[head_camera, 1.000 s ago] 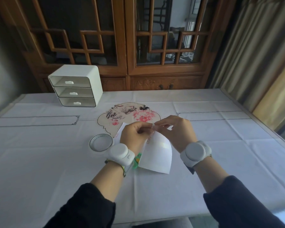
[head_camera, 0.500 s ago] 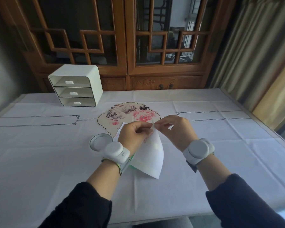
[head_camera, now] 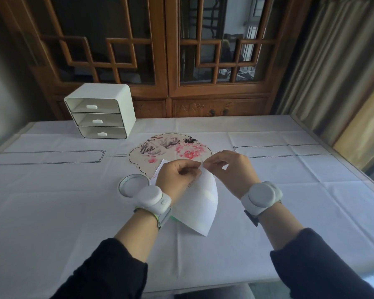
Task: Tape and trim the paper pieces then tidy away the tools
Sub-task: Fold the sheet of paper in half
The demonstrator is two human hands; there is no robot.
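Note:
A white paper piece (head_camera: 200,207) with a curved edge hangs above the table's middle. My left hand (head_camera: 177,180) grips its top part, fingers curled round it. My right hand (head_camera: 229,169) pinches the paper's upper tip between thumb and forefinger, right beside the left hand. A painted paper piece (head_camera: 171,149) with dark ink and red flowers lies flat just beyond both hands. A roll of clear tape (head_camera: 132,184) lies on the cloth to the left of my left wrist. Something green (head_camera: 172,217) peeks out under my left wrist; I cannot tell what it is.
A white three-drawer organizer (head_camera: 102,113) stands at the back left of the table, drawers closed. The white tablecloth (head_camera: 52,212) covers the table. A wooden lattice cabinet (head_camera: 166,61) rises behind it. Curtains (head_camera: 333,72) hang at the right.
The white paper has turned a little, its lower corner swinging back to the right. Both hands stay at the paper's top, keeping their hold.

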